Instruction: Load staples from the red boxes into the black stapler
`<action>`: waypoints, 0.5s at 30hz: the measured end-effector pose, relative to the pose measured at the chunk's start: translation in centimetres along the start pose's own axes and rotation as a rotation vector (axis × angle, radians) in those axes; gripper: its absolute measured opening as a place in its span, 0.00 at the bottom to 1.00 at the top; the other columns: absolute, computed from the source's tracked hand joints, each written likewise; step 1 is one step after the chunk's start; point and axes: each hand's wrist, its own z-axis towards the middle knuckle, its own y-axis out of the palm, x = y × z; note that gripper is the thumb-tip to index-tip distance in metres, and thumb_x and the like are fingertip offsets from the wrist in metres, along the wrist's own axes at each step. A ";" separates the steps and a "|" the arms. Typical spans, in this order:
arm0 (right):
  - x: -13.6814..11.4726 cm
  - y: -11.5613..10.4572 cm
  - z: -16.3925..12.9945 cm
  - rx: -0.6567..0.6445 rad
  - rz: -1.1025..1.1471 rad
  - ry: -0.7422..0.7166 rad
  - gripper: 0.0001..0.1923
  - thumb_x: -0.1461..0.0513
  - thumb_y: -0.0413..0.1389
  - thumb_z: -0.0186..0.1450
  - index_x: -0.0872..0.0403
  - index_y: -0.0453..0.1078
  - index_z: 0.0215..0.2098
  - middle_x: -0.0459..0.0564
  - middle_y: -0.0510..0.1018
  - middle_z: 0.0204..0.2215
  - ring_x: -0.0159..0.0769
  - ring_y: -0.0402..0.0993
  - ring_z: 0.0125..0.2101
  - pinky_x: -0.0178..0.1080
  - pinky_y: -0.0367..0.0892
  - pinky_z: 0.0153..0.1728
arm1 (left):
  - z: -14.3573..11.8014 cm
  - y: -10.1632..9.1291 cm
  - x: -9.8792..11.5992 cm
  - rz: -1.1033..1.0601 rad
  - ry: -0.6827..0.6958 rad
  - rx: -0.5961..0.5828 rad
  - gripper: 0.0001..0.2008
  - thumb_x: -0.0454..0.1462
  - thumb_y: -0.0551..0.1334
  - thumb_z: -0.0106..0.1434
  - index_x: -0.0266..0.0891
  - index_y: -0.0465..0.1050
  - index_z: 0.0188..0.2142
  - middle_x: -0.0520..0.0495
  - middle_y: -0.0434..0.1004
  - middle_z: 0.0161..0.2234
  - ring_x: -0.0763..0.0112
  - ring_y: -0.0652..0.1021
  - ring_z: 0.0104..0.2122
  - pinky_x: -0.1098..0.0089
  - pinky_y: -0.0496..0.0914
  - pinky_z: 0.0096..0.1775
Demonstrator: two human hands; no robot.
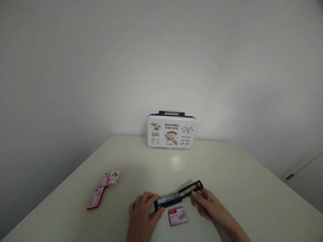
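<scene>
A black stapler (168,200) is folded wide open between my two hands, its metal inside facing up. Around its left end, my left hand (144,211) is closed, thumb at the near side and fingers at the far side. My right hand (208,205) grips the other end, with the thumb on the inner face and the remaining fingers partly hidden. Just below the stapler, a small red and white staple box (178,216) lies flat on the table, touched by neither hand.
More small boxes lie on the left of the pale table (131,161): a red and white box (96,197) and a white box (113,178) with a stapler picture. At the back, a white cartoon-printed case (172,131) with a black handle stands against the wall (161,60).
</scene>
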 end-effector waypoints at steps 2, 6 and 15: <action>-1.7 -0.2 0.6 -0.042 0.067 -0.087 0.31 0.39 0.58 0.63 0.54 0.72 0.50 0.40 0.67 0.26 0.26 0.51 0.19 0.32 0.47 0.21 | 0.0 -0.1 0.1 0.001 0.001 0.000 0.15 0.42 0.66 0.63 0.57 0.78 0.49 0.53 0.77 0.50 0.59 0.73 0.51 0.56 0.60 0.54; -5.4 1.9 2.1 -0.168 -0.089 -0.268 0.18 0.51 0.65 0.62 0.53 0.76 0.44 0.37 0.62 0.23 0.27 0.55 0.24 0.32 0.51 0.26 | -0.1 -0.3 0.4 0.006 0.005 -0.011 0.15 0.43 0.66 0.63 0.56 0.78 0.50 0.50 0.77 0.50 0.57 0.73 0.52 0.55 0.61 0.54; -5.9 6.7 2.6 -0.161 -0.679 -0.281 0.10 0.64 0.65 0.55 0.49 0.79 0.36 0.40 0.74 0.26 0.30 0.68 0.27 0.32 0.52 0.28 | -0.5 -0.2 -0.6 -0.060 0.042 0.141 0.13 0.40 0.62 0.63 0.47 0.76 0.47 0.46 0.77 0.48 0.55 0.74 0.50 0.54 0.64 0.52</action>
